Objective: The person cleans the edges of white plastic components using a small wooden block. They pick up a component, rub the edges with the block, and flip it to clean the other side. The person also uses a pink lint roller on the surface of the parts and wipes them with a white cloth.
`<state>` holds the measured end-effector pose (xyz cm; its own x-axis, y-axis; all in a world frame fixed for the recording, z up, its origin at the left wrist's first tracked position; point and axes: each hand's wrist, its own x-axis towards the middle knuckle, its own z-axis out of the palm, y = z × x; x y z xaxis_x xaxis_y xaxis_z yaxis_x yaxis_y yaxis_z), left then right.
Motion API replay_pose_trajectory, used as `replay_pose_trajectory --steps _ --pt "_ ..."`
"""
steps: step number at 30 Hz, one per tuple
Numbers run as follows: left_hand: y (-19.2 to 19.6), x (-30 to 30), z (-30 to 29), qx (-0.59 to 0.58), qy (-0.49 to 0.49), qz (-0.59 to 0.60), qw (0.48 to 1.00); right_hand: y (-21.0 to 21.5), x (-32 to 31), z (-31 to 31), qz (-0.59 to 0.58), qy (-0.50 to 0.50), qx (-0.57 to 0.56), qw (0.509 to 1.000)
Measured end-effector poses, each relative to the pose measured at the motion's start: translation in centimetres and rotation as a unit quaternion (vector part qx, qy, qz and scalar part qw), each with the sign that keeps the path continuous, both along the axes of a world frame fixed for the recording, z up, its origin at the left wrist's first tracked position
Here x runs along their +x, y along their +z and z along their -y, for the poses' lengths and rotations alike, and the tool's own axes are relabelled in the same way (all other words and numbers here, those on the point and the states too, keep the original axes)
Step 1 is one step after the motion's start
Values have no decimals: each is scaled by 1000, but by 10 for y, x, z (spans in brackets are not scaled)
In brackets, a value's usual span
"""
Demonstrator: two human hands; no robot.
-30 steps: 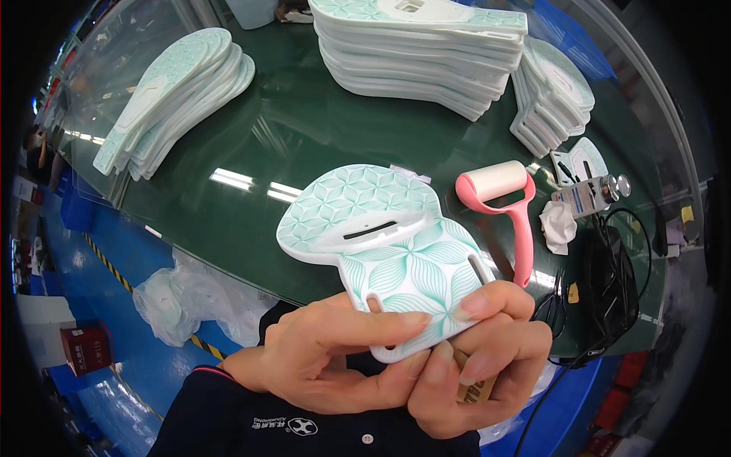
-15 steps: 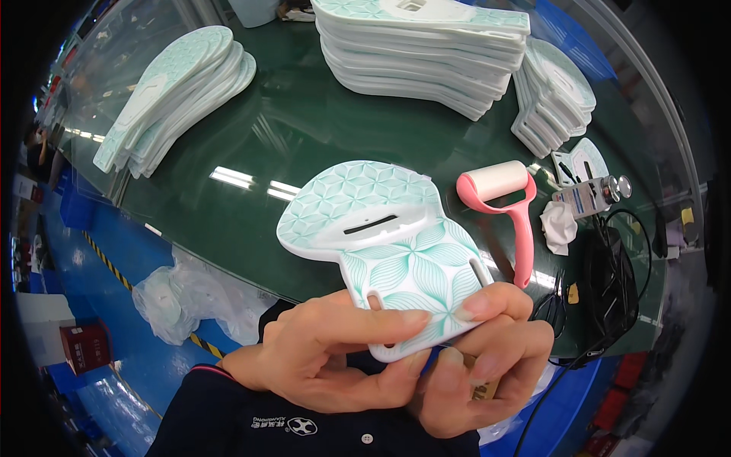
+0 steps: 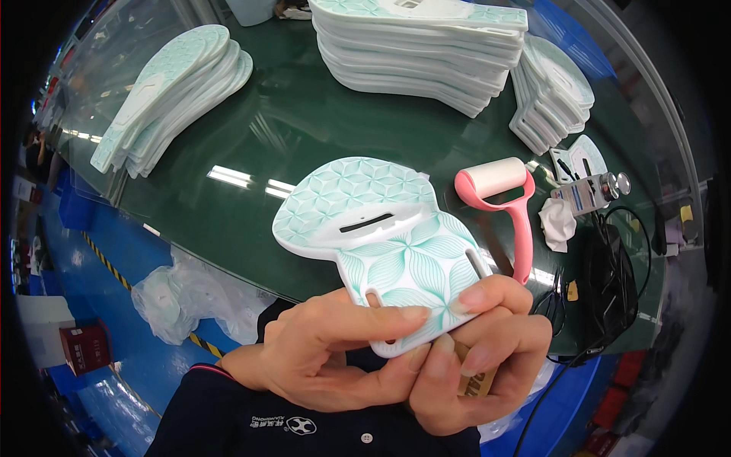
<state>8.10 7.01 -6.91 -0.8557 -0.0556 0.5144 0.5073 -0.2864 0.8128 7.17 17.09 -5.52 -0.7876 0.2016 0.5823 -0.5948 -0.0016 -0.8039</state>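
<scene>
White and mint-green plastic forms a patterned panel (image 3: pixel 407 255), held up in two bare hands in front of a worker's dark shirt (image 3: pixel 228 419), at the near edge of a glossy green bench (image 3: pixel 304 129). Its rounded, slotted end points away from the worker; its narrower end, with a slot along each side, lies in the grasp. On the left hand (image 3: pixel 335 350), the fingers are clamped on the panel, the thumb laid flat across the petal design and the others curled beneath. On the right hand (image 3: pixel 480 365), the fingers are bent in around a small tan piece (image 3: pixel 475 373), the index finger resting on the panel's right corner and the thumb near its lower edge; whether that thumb touches the panel cannot be told.

Just beyond, to the right, lies a pink-handled roller (image 3: pixel 521 228) with a white cylinder. Near it sit a crumpled white tissue (image 3: pixel 558 226), a clear bottle (image 3: pixel 585 196) with a metal top and a black bag (image 3: pixel 611 286) among cables. Similar panels stand piled in a left stack (image 3: pixel 179 99), a large middle stack (image 3: pixel 411 65) and a right stack (image 3: pixel 553 95).
</scene>
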Motion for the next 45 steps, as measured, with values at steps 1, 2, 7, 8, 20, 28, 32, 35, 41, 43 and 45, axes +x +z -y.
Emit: replay_pose_trajectory --steps 1,2,7,8,20,28,32,35,41,43,45 --pt "0 0 0 -4 4 3 1000 -2 0 0 -4 -4 -2 1000" --pt "0 0 -1 -8 9 5 1000 -4 -1 -1 -8 -8 -5 1000" --pt "-1 0 0 -20 26 -11 999 -1 -1 0 -13 -4 12 1000" --pt "-1 -1 -1 -20 28 -15 999 0 -1 0 -10 -8 28 1000" --pt "-2 2 -2 -36 43 18 998 -5 -2 0 -12 -19 2 1000" --pt "2 1 1 -28 11 16 999 -1 -1 -2 -6 7 16 1000" --pt "-2 -4 -1 -14 11 -18 1000 -5 -2 -1 -9 0 -11 1000" --pt "-5 -1 -1 -7 28 -5 1000 -6 -2 2 2 15 -64 998" --pt "-8 0 -1 -20 44 -5 999 -3 -2 -1 5 1 4 1000" --pt "-7 -2 -1 -9 42 -10 999 -6 -4 -1 -15 14 -21 1000" --pt "-6 -2 -1 -40 51 -15 998 -6 -3 -1 -15 15 -21 1000"
